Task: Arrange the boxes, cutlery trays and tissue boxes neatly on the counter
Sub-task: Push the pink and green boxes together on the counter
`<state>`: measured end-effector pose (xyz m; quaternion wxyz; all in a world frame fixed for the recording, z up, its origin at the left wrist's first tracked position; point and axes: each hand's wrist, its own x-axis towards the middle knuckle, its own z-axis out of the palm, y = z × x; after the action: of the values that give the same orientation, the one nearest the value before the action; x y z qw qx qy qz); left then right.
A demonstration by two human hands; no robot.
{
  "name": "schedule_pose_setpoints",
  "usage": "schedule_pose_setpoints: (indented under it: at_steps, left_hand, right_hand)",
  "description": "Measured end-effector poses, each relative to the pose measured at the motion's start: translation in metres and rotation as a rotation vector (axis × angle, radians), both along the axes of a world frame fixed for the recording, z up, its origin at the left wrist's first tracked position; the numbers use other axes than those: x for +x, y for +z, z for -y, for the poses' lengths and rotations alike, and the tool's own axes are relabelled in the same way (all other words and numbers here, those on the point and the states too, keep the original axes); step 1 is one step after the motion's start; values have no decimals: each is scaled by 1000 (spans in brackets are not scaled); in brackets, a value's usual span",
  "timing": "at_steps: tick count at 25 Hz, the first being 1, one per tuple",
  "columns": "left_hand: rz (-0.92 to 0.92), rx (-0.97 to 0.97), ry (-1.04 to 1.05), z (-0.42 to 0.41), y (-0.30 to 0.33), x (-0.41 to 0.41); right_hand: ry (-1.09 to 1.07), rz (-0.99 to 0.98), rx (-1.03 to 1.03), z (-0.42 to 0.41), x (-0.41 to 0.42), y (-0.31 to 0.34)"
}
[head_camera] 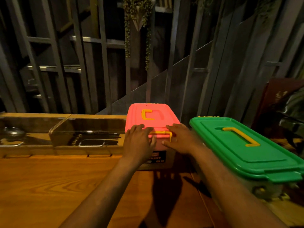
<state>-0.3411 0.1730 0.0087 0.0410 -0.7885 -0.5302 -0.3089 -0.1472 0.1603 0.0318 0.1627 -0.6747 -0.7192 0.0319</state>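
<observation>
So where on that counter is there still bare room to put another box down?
The counter is bare in front of the cutlery trays, left of the arms. The right is crowded: pink-lidded box under both hands, green-lidded box beside it.

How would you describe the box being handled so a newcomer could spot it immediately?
On the wooden counter, right of the cutlery trays, two lidded boxes sit together. It is the left one under both hands, with a pink lid, whereas its neighbour's lid is green.

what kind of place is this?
Probably a restaurant or café service counter: wooden counter, lidded cutlery trays holding black chopsticks, dark slatted wall with a hanging plant.
</observation>
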Motion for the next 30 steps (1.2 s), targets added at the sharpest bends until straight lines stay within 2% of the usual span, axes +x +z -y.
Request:
schedule_pose_setpoints:
  at_steps: [4,7,12,14,16,24,27,30]
  left_hand:
    - [47,77,-94,43,8,38]
    - [106,168,-176,70,13,82]
    - [148,146,-298,121,3,175]
    - [156,129,-302,139,-6,206]
    - [134,121,-278,152,-16,229]
    - [165,154,-182,144,-25,236]
    - [270,159,-93,123,-18,239]
    - [229,159,-18,89,-13,237]
  right_hand:
    - [73,-109,169,46,32,17]
    - [73,-78,308,91,77,31]
    - [-92,-122,238,155,203,17]
    - [-160,-117,169,172,240,4]
    - [-159,-131,188,179,264,-9]
    - [-58,-172,242,162,276,-23]
    - [-77,-140,271,143,262,-23]
    - [-95,-107,256,124,246,-20]
